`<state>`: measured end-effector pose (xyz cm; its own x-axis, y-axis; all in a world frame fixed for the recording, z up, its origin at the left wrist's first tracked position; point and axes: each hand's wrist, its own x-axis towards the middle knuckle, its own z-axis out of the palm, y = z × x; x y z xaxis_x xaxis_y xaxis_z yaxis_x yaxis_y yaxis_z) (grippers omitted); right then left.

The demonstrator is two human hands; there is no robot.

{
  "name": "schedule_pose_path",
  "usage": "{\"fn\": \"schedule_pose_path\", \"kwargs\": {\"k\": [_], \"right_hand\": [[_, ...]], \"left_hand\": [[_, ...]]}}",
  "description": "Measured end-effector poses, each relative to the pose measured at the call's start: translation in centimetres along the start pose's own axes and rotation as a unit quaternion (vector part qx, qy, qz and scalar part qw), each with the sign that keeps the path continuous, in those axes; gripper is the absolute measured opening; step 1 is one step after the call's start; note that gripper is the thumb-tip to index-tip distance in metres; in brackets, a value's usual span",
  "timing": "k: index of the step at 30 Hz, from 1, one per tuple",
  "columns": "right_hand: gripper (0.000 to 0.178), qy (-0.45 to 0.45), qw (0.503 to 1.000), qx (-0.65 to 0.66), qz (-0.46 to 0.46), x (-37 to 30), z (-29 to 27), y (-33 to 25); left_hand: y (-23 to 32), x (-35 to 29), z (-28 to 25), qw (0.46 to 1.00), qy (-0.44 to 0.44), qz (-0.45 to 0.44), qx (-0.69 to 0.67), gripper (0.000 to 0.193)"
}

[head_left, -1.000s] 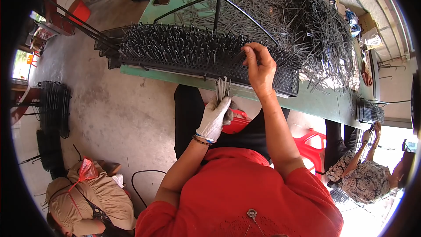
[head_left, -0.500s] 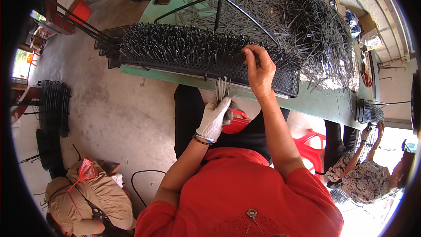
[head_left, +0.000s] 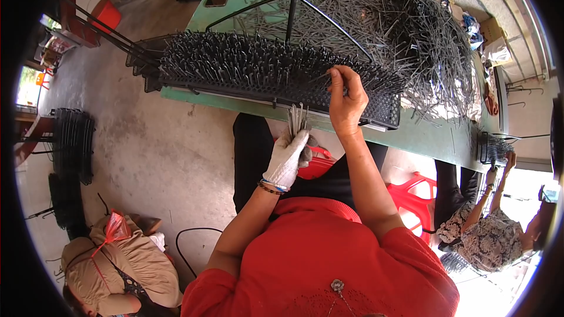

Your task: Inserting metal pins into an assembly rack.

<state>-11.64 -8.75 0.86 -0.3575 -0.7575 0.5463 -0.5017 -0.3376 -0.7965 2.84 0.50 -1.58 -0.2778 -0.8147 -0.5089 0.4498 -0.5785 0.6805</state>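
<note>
My left hand (head_left: 286, 155), in a white knitted glove, is closed round a bundle of thin metal rods (head_left: 297, 118). Their tips point up, away from me, just below the front edge of a long black perforated rack (head_left: 376, 111). Dense rows of upright dark rods (head_left: 235, 61) with looped tops fill most of that rack. Bare and raised over its right part, my right hand (head_left: 349, 97) pinches thumb and forefinger together. A thin dark rod seems to stick out from the fingertips toward the standing ones; its lower end is lost among them.
Behind the rack, a large heap of loose rods (head_left: 411, 41) covers the green table (head_left: 437, 138). A black metal frame (head_left: 293, 14) rises over the rack. One person (head_left: 490, 240) works at the far right, another (head_left: 126, 258) sits lower left. Racks (head_left: 73, 144) stand at left.
My right hand has shifted slightly down, with its fingertips a little lower over the rack. My left hand and its bundle stay put. The co-worker's hands at right have moved a little.
</note>
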Motion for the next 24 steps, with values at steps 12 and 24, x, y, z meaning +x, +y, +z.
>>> {"fn": "schedule_pose_path", "kwargs": {"k": [12,24], "right_hand": [[0.015,-0.010,0.978,-0.141,-0.154,0.9,-0.6,-1.4],[0.016,-0.064,0.966,-0.172,-0.183,1.2,-0.2,-1.8]], "left_hand": [[-0.3,0.0,-0.1,1.000,0.003,0.003,0.000,0.020],[-0.2,0.1,0.0,1.000,0.010,0.007,0.001,0.019]]}}
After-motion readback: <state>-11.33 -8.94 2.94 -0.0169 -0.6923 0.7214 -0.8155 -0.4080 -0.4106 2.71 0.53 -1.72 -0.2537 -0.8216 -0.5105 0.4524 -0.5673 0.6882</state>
